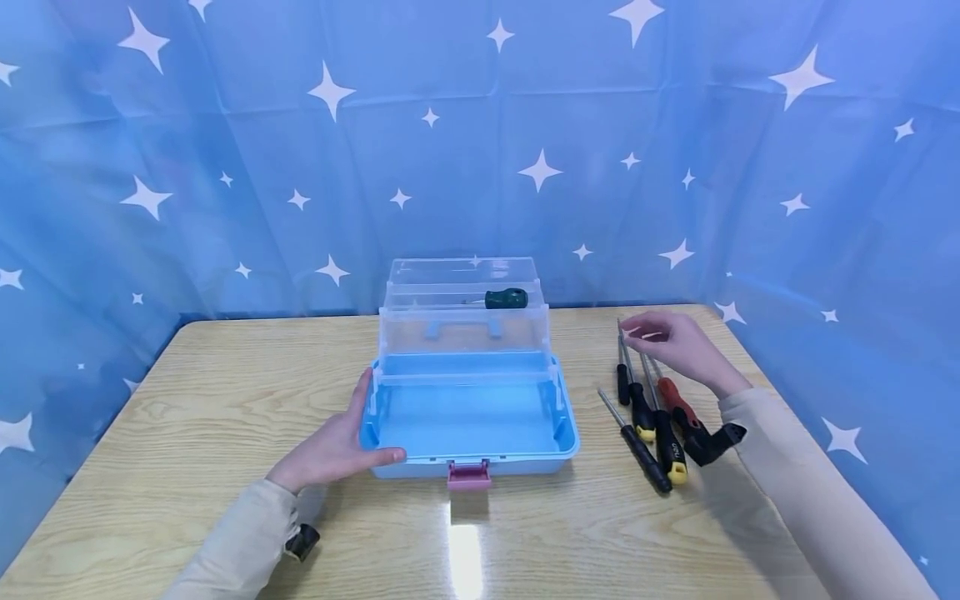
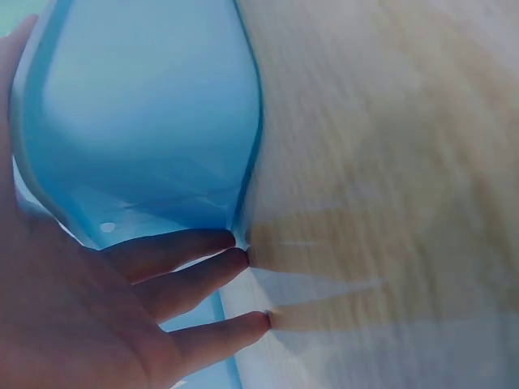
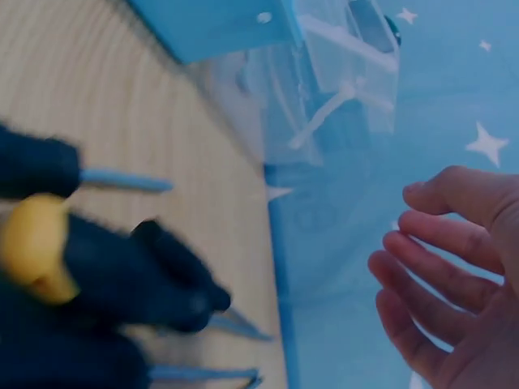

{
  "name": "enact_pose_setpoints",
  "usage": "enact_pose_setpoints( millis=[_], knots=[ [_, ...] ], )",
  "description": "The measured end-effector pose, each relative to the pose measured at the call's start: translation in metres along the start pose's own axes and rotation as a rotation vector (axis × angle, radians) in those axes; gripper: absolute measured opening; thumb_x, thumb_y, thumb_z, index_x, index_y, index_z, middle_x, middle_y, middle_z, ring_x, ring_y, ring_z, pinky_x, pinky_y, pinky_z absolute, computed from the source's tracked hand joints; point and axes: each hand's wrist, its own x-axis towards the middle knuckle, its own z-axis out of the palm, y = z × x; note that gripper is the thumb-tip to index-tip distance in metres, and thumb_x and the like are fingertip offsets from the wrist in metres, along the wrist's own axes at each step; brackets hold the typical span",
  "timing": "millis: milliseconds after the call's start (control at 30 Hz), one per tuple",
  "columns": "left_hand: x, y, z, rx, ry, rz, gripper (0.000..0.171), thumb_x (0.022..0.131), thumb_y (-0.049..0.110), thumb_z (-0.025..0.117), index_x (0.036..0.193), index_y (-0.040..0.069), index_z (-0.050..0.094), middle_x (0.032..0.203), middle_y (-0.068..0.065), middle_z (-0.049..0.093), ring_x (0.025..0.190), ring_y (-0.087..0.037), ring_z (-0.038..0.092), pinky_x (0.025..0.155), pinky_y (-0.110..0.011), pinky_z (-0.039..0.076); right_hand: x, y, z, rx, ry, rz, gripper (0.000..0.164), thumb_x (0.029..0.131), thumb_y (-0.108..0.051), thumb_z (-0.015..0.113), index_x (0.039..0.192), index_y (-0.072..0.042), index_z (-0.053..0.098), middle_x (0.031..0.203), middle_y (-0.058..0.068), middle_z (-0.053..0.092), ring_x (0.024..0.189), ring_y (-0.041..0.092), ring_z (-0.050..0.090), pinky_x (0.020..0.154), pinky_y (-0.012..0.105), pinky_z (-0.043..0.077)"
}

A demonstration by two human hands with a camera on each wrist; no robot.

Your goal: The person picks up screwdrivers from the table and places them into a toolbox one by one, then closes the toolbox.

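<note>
Box: blue toolbox (image 1: 465, 417) standing open midway along the table (image 1: 217, 433), towards the back edge; pink latch (image 1: 468, 477) hanging at its front.
Clear tiers: raised above the toolbox's rear edge, see-through plastic (image 1: 405, 327).
Green screwdriver (image 1: 507, 298): lying sideways on an upper tier, right-hand part, shaft pointing left.
Left hand (image 1: 337, 442): at the toolbox's front left corner; thumb over the front rim, fingers straight against the outer left wall. Steadying contact, not a clenched grip.
Right hand (image 1: 678, 342): above the shaft ends of the screwdrivers, near the table's back right corner. Fingers loosely bent, thumb apart; right wrist view shows nothing held.
Loose tools: bunched right of the toolbox, by the table's right edge, shafts towards the back. Small black screwdriver (image 1: 622, 383); two black-and-yellow screwdrivers (image 1: 642, 414) side by side; red-handled screwdriver (image 1: 668, 392) rightmost; long black screwdriver (image 1: 645, 458) slanting at the front left of the group.
Sleeves: light cloth (image 1: 240, 533) on both arms.
Backdrop: blue curtain with white stars (image 1: 247, 108), behind the back edge.
</note>
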Motion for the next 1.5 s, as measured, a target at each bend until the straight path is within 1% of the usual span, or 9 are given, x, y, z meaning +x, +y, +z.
enact_pose_setpoints(
  millis=[233, 467, 667, 833, 967, 1067, 1300, 1400, 1500],
  knots=[
    [0.001, 0.001, -0.001, -0.062, -0.001, 0.001, 0.123, 0.076, 0.044, 0.08, 0.154, 0.012, -0.009, 0.145, -0.03, 0.036, 0.123, -0.045, 0.047, 0.094, -0.057, 0.043, -0.021, 0.014, 0.001, -0.022, 0.021, 0.059, 0.03, 0.097, -0.013, 0.06, 0.121, 0.004, 0.063, 0.118, 0.023, 0.062, 0.102, 0.036, 0.061, 0.08, 0.033, 0.054],
    [0.002, 0.002, -0.002, -0.05, -0.005, -0.009, 0.124, 0.076, 0.046, 0.08, 0.154, 0.015, -0.012, 0.143, -0.031, 0.038, 0.122, -0.046, 0.048, 0.094, -0.058, 0.043, -0.036, 0.025, 0.004, -0.017, 0.013, 0.128, 0.033, 0.097, -0.012, 0.06, 0.123, 0.006, 0.06, 0.116, 0.026, 0.062, 0.102, 0.039, 0.061, 0.079, 0.033, 0.054],
    [0.002, 0.001, -0.002, -0.042, -0.016, -0.004, 0.124, 0.077, 0.046, 0.079, 0.154, 0.014, -0.014, 0.144, -0.032, 0.037, 0.122, -0.047, 0.047, 0.095, -0.059, 0.042, -0.048, 0.032, 0.008, -0.02, 0.022, 0.158, 0.035, 0.096, -0.012, 0.06, 0.125, 0.007, 0.057, 0.116, 0.028, 0.06, 0.104, 0.043, 0.06, 0.082, 0.047, 0.053],
    [0.001, 0.0, -0.002, -0.039, -0.016, -0.01, 0.124, 0.077, 0.046, 0.079, 0.154, 0.016, -0.014, 0.144, -0.032, 0.036, 0.122, -0.047, 0.047, 0.095, -0.059, 0.042, -0.059, 0.036, 0.011, -0.013, 0.031, 0.196, 0.039, 0.097, -0.014, 0.06, 0.127, 0.01, 0.053, 0.119, 0.032, 0.057, 0.105, 0.047, 0.058, 0.081, 0.051, 0.052],
    [0.001, 0.0, -0.002, -0.026, -0.017, -0.018, 0.125, 0.077, 0.048, 0.078, 0.154, 0.016, -0.015, 0.145, -0.032, 0.035, 0.123, -0.047, 0.046, 0.095, -0.059, 0.041, -0.069, 0.038, 0.012, -0.017, 0.031, 0.241, 0.043, 0.097, -0.017, 0.059, 0.129, 0.01, 0.051, 0.123, 0.032, 0.054, 0.107, 0.048, 0.056, 0.079, 0.049, 0.053],
    [0.001, 0.0, -0.001, -0.016, -0.018, -0.023, 0.125, 0.077, 0.049, 0.078, 0.154, 0.016, -0.015, 0.145, -0.032, 0.034, 0.124, -0.047, 0.045, 0.096, -0.059, 0.04, -0.075, 0.04, 0.014, -0.03, 0.038, 0.238, 0.043, 0.096, -0.015, 0.06, 0.129, 0.012, 0.05, 0.122, 0.033, 0.054, 0.106, 0.048, 0.056, 0.077, 0.045, 0.054],
    [0.001, 0.001, -0.002, 0.01, -0.016, -0.029, 0.125, 0.077, 0.051, 0.077, 0.153, 0.014, -0.016, 0.144, -0.035, 0.034, 0.124, -0.049, 0.044, 0.096, -0.06, 0.04, -0.084, 0.043, 0.018, -0.053, 0.061, 0.216, 0.044, 0.094, -0.009, 0.062, 0.127, 0.015, 0.049, 0.118, 0.035, 0.055, 0.104, 0.047, 0.058, 0.074, 0.021, 0.05],
    [0.001, 0.001, -0.001, 0.01, -0.014, -0.031, 0.126, 0.077, 0.05, 0.077, 0.154, 0.015, -0.015, 0.144, -0.035, 0.034, 0.124, -0.048, 0.044, 0.096, -0.059, 0.04, -0.087, 0.043, 0.02, -0.046, 0.067, 0.22, 0.044, 0.093, -0.009, 0.063, 0.127, 0.015, 0.049, 0.118, 0.035, 0.055, 0.104, 0.047, 0.058, 0.074, 0.02, 0.05],
    [0.001, 0.001, -0.001, 0.007, -0.011, -0.025, 0.125, 0.077, 0.05, 0.077, 0.154, 0.015, -0.015, 0.143, -0.035, 0.035, 0.124, -0.049, 0.045, 0.096, -0.06, 0.04, -0.089, 0.044, 0.023, -0.043, 0.069, 0.225, 0.046, 0.092, -0.01, 0.065, 0.127, 0.015, 0.048, 0.116, 0.035, 0.056, 0.103, 0.047, 0.059, 0.076, 0.025, 0.052]
  ],
)
